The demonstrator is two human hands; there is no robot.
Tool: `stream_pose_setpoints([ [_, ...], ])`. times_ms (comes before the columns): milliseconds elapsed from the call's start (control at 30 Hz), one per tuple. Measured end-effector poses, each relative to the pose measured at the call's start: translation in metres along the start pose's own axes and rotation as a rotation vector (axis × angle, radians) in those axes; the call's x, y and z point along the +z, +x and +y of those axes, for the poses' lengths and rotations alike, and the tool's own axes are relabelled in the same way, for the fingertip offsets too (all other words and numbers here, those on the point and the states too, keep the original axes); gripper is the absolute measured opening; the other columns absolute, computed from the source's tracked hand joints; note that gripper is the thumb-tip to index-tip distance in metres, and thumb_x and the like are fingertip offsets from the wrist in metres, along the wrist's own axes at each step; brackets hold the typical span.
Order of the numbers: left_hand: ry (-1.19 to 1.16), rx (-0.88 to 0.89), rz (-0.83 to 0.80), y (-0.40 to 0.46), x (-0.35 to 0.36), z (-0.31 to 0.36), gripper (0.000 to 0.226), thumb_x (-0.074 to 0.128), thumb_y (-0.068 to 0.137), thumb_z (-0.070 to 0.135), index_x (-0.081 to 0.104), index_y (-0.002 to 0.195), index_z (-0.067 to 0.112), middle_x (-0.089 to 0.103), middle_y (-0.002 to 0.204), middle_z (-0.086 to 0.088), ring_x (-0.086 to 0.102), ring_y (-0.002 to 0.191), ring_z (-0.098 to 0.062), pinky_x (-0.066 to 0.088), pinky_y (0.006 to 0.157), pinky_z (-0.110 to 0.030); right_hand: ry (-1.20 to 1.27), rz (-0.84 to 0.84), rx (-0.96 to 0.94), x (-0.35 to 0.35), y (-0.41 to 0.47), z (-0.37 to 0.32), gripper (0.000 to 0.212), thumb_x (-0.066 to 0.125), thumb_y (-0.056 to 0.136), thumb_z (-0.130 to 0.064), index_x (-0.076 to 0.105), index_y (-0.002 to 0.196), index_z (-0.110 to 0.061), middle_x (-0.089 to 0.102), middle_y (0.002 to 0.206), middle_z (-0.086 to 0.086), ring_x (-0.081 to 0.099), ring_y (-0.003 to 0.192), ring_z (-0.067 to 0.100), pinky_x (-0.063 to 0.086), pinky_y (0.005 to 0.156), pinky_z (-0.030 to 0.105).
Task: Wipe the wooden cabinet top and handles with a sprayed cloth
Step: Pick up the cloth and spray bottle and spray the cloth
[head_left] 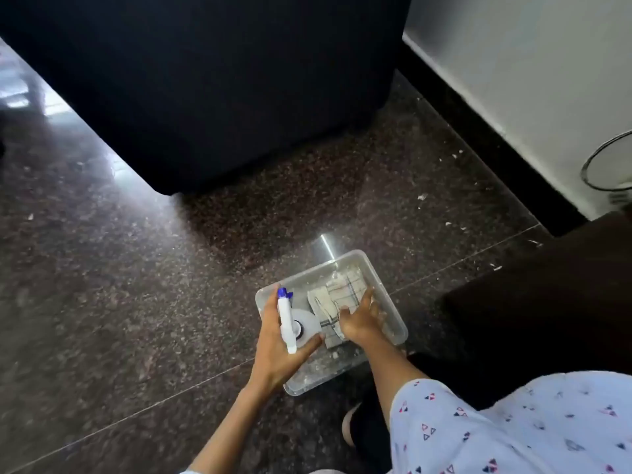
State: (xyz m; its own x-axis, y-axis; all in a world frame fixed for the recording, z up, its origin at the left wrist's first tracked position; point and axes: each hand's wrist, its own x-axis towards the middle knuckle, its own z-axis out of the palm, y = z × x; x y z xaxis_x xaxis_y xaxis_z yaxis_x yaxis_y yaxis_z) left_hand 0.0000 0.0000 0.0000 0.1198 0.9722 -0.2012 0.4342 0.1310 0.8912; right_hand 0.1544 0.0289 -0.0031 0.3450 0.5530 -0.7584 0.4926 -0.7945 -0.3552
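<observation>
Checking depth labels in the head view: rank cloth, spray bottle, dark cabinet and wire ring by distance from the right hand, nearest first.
1. Cloth: in the clear plastic bin, under the right hand, touching it.
2. Spray bottle: just to its left, held in the left hand.
3. Dark cabinet: ahead, across the floor.
4. Wire ring: far right by the wall.
Cabinet and ring are too close to call.

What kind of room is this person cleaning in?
Probably a room in a home. There is a shiny speckled stone floor, a white wall with a dark skirting, and dark furniture. A clear plastic tub on the floor holds a cloth.
</observation>
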Motion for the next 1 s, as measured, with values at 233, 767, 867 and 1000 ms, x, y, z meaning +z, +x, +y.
stream_pose_setpoints([
  [233,-0.078,-0.034,0.112,0.008,0.022,-0.003,0.07,0.053,0.07,0.013,0.035,0.137,0.027,0.045,0.122,0.031,0.061,0.1,0.003,0.044,0.071,-0.001,0.089,-0.056,0.095,0.014,0.035,0.0,0.076,0.046,0.097,-0.027,-0.008,0.15,-0.024,-0.008,0.159,0.003,-0.006,0.145,0.029,0.008,0.115,0.044],
  [767,-0.103,-0.068,0.203,0.014,0.035,-0.007,0.063,0.061,0.073,0.005,0.042,0.13,0.02,0.057,0.115,0.015,0.059,0.086,0.018,0.042,0.067,0.001,-0.086,0.342,0.104,0.027,0.059,0.007,0.039,0.06,0.084,-0.04,0.063,0.113,-0.015,0.049,0.127,0.005,0.045,0.12,0.026,0.033,0.102,0.037],
  [867,-0.119,-0.066,0.205,0.013,0.034,-0.003,0.061,0.058,0.07,0.01,0.039,0.125,0.03,0.052,0.112,0.025,0.06,0.089,0.016,0.043,0.068,0.0,0.098,0.214,0.026,0.035,0.06,0.007,0.019,0.066,0.081,-0.024,0.067,0.095,-0.012,0.056,0.116,0.007,0.058,0.101,0.029,0.049,0.086,0.034],
  [1000,-0.134,-0.074,0.201,0.014,0.034,-0.005,0.058,0.057,0.071,0.009,0.04,0.118,0.039,0.056,0.109,0.03,0.062,0.09,0.012,0.044,0.069,-0.003,0.243,0.161,0.003,0.036,0.056,0.001,0.026,0.056,0.086,-0.007,0.049,0.111,-0.011,0.062,0.113,0.012,0.06,0.101,0.033,0.046,0.081,0.032],
])
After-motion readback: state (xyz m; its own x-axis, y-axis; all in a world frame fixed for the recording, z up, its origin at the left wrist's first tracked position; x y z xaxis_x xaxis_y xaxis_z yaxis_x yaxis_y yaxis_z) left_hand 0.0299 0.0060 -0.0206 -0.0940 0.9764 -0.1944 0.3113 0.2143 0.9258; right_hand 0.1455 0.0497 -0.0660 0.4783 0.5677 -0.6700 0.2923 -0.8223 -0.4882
